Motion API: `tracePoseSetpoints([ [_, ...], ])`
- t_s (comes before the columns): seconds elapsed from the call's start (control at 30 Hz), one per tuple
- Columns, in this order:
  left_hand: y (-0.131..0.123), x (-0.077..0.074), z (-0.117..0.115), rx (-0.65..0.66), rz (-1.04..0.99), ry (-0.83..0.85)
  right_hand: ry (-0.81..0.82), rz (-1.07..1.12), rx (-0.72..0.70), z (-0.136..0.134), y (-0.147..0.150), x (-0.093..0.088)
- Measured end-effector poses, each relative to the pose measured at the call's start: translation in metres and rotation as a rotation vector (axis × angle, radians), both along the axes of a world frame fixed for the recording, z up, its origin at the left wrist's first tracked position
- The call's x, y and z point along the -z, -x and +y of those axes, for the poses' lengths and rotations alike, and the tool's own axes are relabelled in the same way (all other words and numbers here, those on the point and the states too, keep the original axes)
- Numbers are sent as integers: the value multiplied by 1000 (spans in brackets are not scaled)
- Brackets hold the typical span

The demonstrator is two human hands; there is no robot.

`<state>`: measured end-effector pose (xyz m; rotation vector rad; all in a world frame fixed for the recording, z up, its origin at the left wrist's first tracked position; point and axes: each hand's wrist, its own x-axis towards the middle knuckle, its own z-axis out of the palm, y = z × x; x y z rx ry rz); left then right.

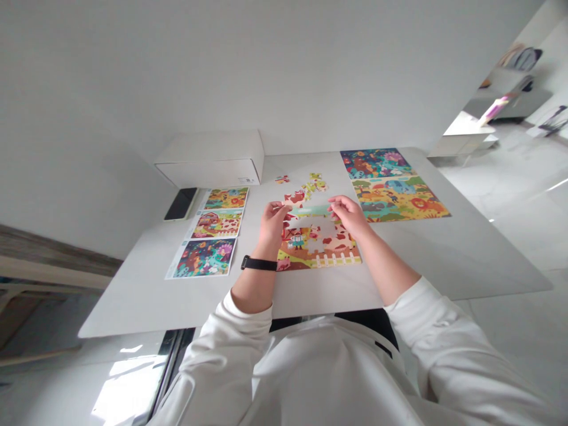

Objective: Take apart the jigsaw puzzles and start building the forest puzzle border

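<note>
Between my two hands is a pale green-blue strip of joined jigsaw pieces [313,210], held level over the table. My left hand [274,218] pinches its left end with thumb and fingers, and my right hand [347,213] pinches the right end. Under and in front of the strip lies a partly assembled farm jigsaw [323,251] with a farmer, a pig, cow patches and a white fence. Just beyond the hands rests a red-and-white cow piece section [293,198]. Several loose yellow-green pieces [316,183] and a small reddish piece [282,179] lie farther back.
Two assembled jigsaws, one dark jungle [375,163] and one savanna [399,198], lie at right. Three printed picture sheets [206,257] and a phone [181,204] are at left. A white box [213,160] stands at the back against the wall.
</note>
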<state>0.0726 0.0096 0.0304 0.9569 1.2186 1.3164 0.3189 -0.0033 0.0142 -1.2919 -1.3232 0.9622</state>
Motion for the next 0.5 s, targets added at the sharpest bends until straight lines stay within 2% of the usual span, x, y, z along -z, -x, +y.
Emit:
tracePoseSetpoints([
  [0.17,1,3,1,29,2,14,-44,24,83,4,-4,2],
  [0.3,-6,8,-2,128,8,0,-96,18,152,8,-9,1],
  [0.4,-11,8,-6,198,16,-10,-188,-66,121,7,-11,0],
  [0.5,-15,6,-10,234,22,-9,-325,-210,18,0,-10,-5],
])
